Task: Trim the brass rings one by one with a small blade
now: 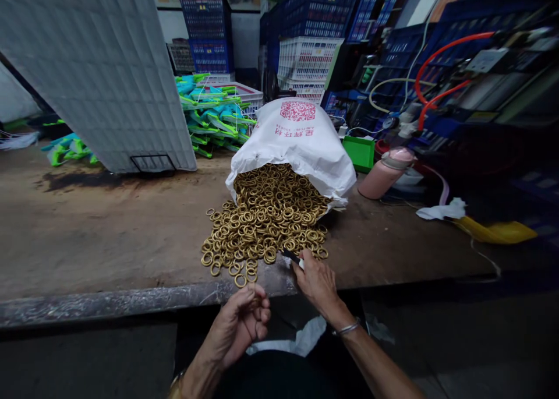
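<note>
My left hand (244,323) is just off the table's front edge, fingers curled and thumb pressed in, with what looks like a brass-coloured ring partly hidden at the fingertips. Closed around a small knife-like tool (292,256) with a dark narrow blade and a whitish part is my right hand (318,282); its tip points left toward the rings. A heap of brass-coloured rings (262,230) spills from the mouth of a white woven sack (297,137) lying on its side. A few loose rings lie near the edge, close to my left hand.
The wooden table (109,236) has a worn front edge. A grey ribbed panel (109,67) stands at left, beside green-and-blue plastic pieces (213,116). Right of the sack are a green tray (358,153), a pink bottle (386,175) and a machine with red hoses (421,78). Stacked crates (310,58) stand behind.
</note>
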Demonstrator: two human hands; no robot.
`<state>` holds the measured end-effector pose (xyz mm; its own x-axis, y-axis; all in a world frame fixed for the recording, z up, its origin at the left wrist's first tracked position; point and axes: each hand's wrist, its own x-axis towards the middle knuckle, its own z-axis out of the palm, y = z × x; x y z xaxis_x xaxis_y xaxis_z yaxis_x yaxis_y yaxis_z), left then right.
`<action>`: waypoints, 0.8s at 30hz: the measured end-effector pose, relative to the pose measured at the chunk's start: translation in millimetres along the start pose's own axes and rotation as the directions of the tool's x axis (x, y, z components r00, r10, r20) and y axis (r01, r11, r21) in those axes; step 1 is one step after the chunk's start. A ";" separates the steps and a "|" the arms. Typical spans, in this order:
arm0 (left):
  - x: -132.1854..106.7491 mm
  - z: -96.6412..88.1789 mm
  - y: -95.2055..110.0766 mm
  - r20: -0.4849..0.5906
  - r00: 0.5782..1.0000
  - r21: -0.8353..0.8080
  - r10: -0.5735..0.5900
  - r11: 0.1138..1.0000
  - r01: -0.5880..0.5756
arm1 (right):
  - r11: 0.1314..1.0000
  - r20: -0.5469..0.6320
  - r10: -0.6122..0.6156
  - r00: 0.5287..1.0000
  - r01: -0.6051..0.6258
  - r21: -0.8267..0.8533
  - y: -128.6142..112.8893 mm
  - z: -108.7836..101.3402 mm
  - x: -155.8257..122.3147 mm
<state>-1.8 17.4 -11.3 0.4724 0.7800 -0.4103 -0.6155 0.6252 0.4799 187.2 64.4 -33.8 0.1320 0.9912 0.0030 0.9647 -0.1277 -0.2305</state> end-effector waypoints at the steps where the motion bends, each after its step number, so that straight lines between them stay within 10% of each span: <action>1: 1.5 -0.4 -1.0 -0.016 1.000 -0.015 -0.006 1.000 0.005 | 1.000 0.001 -0.013 1.000 0.012 0.022 1.5 0.9 -0.1; 13: 11.0 -5.9 -9.6 -0.165 0.937 0.518 0.308 0.835 -0.183 | 0.707 0.023 -0.453 0.891 0.344 0.618 -42.2 -15.5 -35.6; 24: 4.9 2.3 -0.6 0.015 0.834 0.781 0.552 0.514 -0.355 | 0.467 0.350 -0.310 0.884 -0.179 0.866 -51.1 -4.1 -32.2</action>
<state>2.4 21.0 -11.8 0.0636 0.9958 -0.0656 0.0087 0.0652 0.9978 134.6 38.8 -18.1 -0.2623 0.9275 -0.2665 0.2293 -0.2083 -0.9508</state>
